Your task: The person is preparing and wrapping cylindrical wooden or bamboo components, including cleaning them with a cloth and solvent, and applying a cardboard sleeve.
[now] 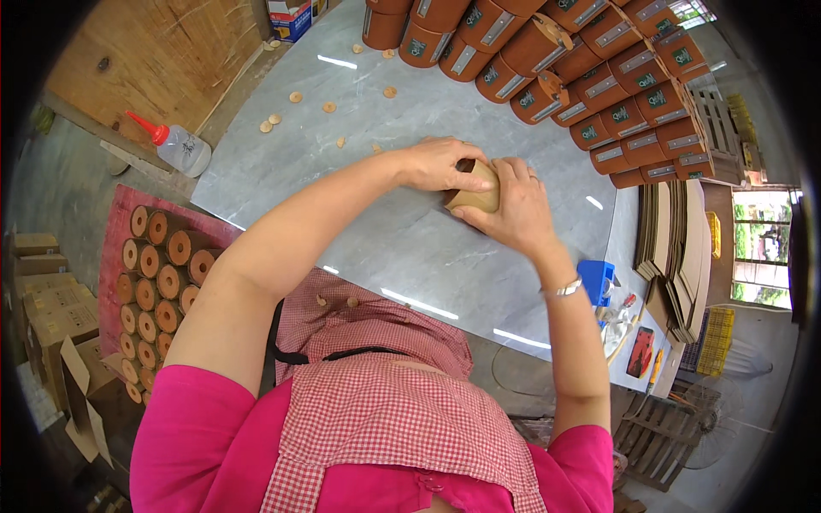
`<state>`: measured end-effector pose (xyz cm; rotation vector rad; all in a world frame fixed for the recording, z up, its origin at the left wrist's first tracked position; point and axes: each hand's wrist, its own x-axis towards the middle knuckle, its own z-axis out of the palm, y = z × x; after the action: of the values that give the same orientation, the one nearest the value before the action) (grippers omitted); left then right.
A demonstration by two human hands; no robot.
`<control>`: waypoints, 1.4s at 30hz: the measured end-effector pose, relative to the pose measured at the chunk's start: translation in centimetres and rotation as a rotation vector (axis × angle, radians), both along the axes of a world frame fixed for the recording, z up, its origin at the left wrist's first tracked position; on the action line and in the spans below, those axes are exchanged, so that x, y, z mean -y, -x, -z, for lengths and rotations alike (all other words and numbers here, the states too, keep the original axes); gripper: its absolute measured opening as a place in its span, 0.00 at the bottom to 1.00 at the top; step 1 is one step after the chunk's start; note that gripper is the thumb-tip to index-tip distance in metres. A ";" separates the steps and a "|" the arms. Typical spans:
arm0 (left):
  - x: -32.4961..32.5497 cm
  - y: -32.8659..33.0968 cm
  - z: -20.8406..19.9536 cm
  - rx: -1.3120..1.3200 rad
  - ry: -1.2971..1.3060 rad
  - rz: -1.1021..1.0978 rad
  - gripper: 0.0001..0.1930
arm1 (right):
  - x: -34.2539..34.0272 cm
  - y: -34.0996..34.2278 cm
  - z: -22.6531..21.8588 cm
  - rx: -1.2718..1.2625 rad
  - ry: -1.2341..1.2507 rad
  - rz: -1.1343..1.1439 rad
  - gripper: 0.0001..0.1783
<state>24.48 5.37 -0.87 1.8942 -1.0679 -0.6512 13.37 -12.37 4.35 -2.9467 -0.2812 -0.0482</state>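
Observation:
Above the grey marbled table (368,239), I hold a short tan cylinder (481,190) that looks like cardboard, with a dark hollow end turned to the left. My right hand (516,205) wraps its right side, thumb below and fingers over the top. At the hollow end is my left hand (440,164), its thumb pressed onto the tan surface and its other fingers curled at the far edge. The inside of the cylinder is mostly hidden by my fingers.
Stacked brown round canisters (590,94) stand at the far right. Several small wooden discs (329,107) lie scattered. A red-tipped bottle (181,147) and piled tubes with pale ends (147,291) are left. A blue bin (596,280) and a phone (640,351) sit right.

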 end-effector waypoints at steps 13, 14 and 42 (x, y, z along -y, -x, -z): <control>3.0 4.0 1.6 -0.124 0.414 -0.703 0.23 | 3.5 -5.4 -0.5 -0.431 -0.230 0.182 0.51; 2.5 6.4 1.4 -0.283 0.438 -0.766 0.23 | 4.2 -5.8 -0.2 -0.501 -0.297 0.201 0.53; -1.4 16.4 -2.2 -0.733 0.552 -0.399 0.43 | -1.9 9.9 1.8 -0.048 -1.400 0.102 0.42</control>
<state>8.04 6.80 1.30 1.1756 -0.3253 -0.6515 3.52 -10.50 2.55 -1.5613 -0.0289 -0.1232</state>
